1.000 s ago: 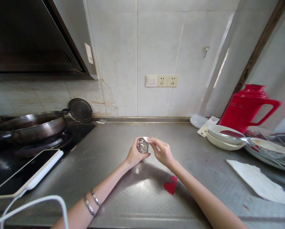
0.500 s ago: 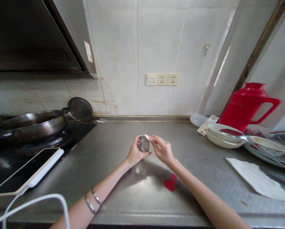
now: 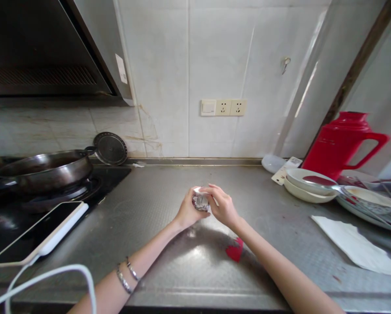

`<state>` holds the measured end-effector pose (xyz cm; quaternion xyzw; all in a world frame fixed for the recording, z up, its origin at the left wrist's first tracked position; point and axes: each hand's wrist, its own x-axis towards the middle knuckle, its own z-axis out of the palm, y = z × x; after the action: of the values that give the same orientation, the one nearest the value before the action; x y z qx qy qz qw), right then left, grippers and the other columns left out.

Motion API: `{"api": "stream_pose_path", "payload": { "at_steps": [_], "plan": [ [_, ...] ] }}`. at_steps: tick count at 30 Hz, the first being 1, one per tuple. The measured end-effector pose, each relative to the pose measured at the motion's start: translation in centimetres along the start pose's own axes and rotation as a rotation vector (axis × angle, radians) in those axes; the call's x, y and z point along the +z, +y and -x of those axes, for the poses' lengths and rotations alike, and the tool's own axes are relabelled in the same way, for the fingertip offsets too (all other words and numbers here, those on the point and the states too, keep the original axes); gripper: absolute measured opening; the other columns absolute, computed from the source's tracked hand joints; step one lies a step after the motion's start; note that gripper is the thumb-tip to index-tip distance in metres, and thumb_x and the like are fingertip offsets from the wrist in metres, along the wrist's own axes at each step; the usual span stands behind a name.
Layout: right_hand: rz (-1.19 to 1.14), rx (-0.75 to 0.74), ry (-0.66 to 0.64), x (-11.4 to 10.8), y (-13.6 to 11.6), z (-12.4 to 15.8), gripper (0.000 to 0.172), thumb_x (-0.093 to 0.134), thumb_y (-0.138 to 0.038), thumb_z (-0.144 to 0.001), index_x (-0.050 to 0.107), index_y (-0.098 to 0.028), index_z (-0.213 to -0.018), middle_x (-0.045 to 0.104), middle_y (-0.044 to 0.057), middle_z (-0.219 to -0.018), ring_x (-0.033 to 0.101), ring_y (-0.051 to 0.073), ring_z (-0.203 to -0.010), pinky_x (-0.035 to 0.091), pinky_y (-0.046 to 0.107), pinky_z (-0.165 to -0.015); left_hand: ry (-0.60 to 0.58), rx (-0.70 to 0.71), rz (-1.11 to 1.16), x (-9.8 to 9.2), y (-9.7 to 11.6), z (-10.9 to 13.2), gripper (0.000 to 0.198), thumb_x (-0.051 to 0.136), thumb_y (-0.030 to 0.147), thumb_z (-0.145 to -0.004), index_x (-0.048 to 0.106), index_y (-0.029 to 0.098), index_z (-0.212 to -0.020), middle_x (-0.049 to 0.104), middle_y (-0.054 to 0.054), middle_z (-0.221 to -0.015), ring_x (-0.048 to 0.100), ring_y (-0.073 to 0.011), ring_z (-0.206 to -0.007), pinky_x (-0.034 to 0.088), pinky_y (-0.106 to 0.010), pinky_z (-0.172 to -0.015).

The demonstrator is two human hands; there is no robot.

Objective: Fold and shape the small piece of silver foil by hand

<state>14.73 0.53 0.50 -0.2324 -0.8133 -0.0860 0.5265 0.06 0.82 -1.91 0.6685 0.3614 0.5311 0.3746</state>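
Note:
A small silvery foil-wrapped lump (image 3: pixel 201 202) is held above the steel counter (image 3: pixel 156 218), in the middle of the view. My left hand (image 3: pixel 187 211) cups it from the left with fingers curled round it. My right hand (image 3: pixel 223 206) presses on it from the right, fingers closed over its top and side. A small red scrap (image 3: pixel 234 251) lies on the counter under my right forearm.
A dark pan (image 3: pixel 41 170) sits on the stove at left, a round lid (image 3: pixel 110 148) leaning on the wall behind it. A phone (image 3: pixel 38 233) with a white cable lies at front left. Bowls (image 3: pixel 308 185), a red jug (image 3: pixel 342 141) and a white paper (image 3: pixel 355 246) are at right.
My right hand was pinching a raised foil flap; now it has closed in and pressed the foil down over the lump. Both hands stay in the same spot.

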Motion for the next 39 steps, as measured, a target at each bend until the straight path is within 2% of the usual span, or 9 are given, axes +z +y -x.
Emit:
{"api": "stream_pose_path", "payload": {
  "at_steps": [2,8,12,20,24,28,31,36,39],
  "plan": [
    [-0.024,0.007,0.013,0.1,-0.1,0.0,0.027,0.042,-0.007,-0.091,0.055,-0.023,-0.109,0.071,0.004,-0.093,0.068,0.017,-0.087,0.053,0.042,-0.094,-0.011,-0.005,-0.002,0.0,-0.2,0.0,0.073,0.082,0.016,-0.048,0.047,0.018,-0.112,0.06,-0.006,-0.105,0.059,-0.0196,-0.093,0.046,-0.031,-0.081],
    [-0.044,-0.104,-0.053,0.5,-0.9,0.4,0.031,0.041,-0.004,-0.089,0.055,-0.021,-0.111,0.071,0.006,-0.096,0.067,0.016,-0.093,0.051,0.042,-0.097,-0.003,-0.014,0.02,-0.2,-0.3,0.1,0.078,0.083,0.013,-0.045,0.05,0.019,-0.115,0.061,-0.008,-0.109,0.059,-0.0228,-0.1,0.046,-0.034,-0.088],
    [0.023,-0.128,-0.049,0.0,0.0,0.3,0.029,0.04,-0.005,-0.09,0.055,-0.02,-0.111,0.071,0.006,-0.092,0.068,0.016,-0.089,0.051,0.045,-0.097,0.001,-0.024,-0.005,0.2,-0.2,0.3,0.082,0.084,0.011,-0.043,0.051,0.019,-0.117,0.061,-0.008,-0.111,0.058,-0.0241,-0.102,0.046,-0.034,-0.089],
    [0.065,-0.087,-0.02,-0.8,2.4,0.5,0.041,0.042,-0.007,-0.091,0.051,-0.022,-0.128,0.07,0.009,-0.108,0.066,0.019,-0.103,0.048,0.049,-0.102,-0.02,-0.099,-0.044,-0.5,1.2,0.0,0.083,0.085,0.019,-0.046,0.049,0.018,-0.12,0.061,-0.005,-0.099,0.061,-0.0178,-0.083,0.048,-0.029,-0.075],
    [-0.023,-0.048,-0.006,-0.4,1.7,0.7,0.045,0.042,-0.008,-0.091,0.048,-0.027,-0.132,0.069,0.006,-0.113,0.066,0.019,-0.103,0.051,0.045,-0.1,-0.026,-0.113,-0.002,-0.8,0.9,-0.3,0.085,0.086,0.025,-0.047,0.048,0.017,-0.122,0.063,-0.005,-0.098,0.061,-0.0171,-0.081,0.048,-0.028,-0.074],
    [-0.02,-0.143,-0.03,-0.1,0.5,0.6,0.045,0.041,-0.007,-0.091,0.05,-0.023,-0.132,0.066,0.009,-0.12,0.059,0.022,-0.116,0.049,0.046,-0.102,-0.032,-0.036,0.034,-0.8,0.3,-0.5,0.072,0.084,0.029,-0.052,0.052,0.018,-0.116,0.066,-0.006,-0.103,0.062,-0.0184,-0.091,0.048,-0.028,-0.081],
    [-0.009,-0.181,-0.048,-0.2,0.4,0.5,0.045,0.04,-0.005,-0.09,0.051,-0.021,-0.13,0.066,0.011,-0.119,0.059,0.021,-0.116,0.046,0.047,-0.103,-0.032,-0.015,0.048,-0.7,0.1,-0.5,0.069,0.083,0.031,-0.054,0.053,0.018,-0.115,0.065,-0.007,-0.107,0.062,-0.0184,-0.093,0.048,-0.028,-0.083],
    [-0.042,0.042,0.06,-0.1,1.3,0.4,0.036,0.044,-0.009,-0.091,0.061,-0.026,-0.118,0.073,0.004,-0.103,0.07,0.02,-0.096,0.051,0.045,-0.099,-0.044,-0.106,0.043,-0.7,0.6,-0.1,0.076,0.084,0.029,-0.053,0.05,0.016,-0.119,0.066,-0.004,-0.097,0.062,-0.0174,-0.085,0.048,-0.027,-0.077],
    [-0.069,0.13,0.116,0.2,1.2,0.5,0.031,0.046,-0.012,-0.091,0.065,-0.026,-0.112,0.074,0.002,-0.098,0.07,0.021,-0.095,0.055,0.042,-0.095,-0.039,-0.13,0.041,-0.7,1.0,0.0,0.071,0.083,0.029,-0.053,0.05,0.016,-0.115,0.065,-0.003,-0.093,0.062,-0.0165,-0.082,0.048,-0.027,-0.075]
  ]
}}
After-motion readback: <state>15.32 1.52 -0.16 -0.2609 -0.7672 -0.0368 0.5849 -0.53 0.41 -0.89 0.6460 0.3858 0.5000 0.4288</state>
